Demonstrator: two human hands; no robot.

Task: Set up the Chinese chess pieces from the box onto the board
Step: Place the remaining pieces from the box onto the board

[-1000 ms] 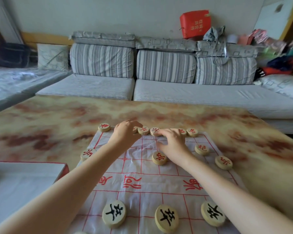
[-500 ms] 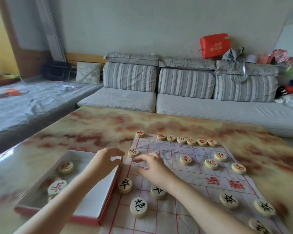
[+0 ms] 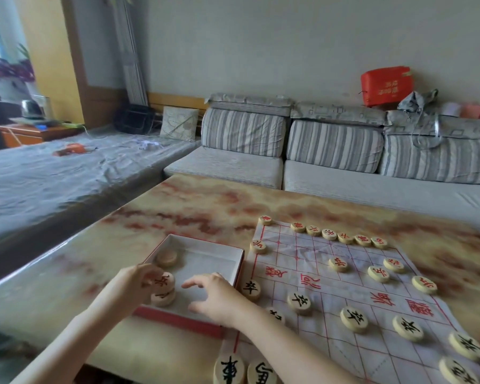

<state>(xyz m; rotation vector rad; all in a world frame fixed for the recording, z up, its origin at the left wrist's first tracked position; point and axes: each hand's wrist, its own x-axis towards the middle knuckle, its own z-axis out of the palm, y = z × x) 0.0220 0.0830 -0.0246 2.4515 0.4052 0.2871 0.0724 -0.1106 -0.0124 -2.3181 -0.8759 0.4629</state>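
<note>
Head view shows the board [image 3: 344, 275], right of frame, mostly filled with red and black pieces [image 3: 354, 319]; the box [image 3: 205, 241], lower centre, holds three more; the left hand [image 3: 128, 286] pinches the stacked top piece [image 3: 164, 281], the right hand [image 3: 219, 296] hovers empty, fingers loosely curled

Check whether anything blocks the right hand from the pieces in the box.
Nothing visible does. The right hand hovers over the open box, beside the stacked pieces; the left hand grips them.
</note>
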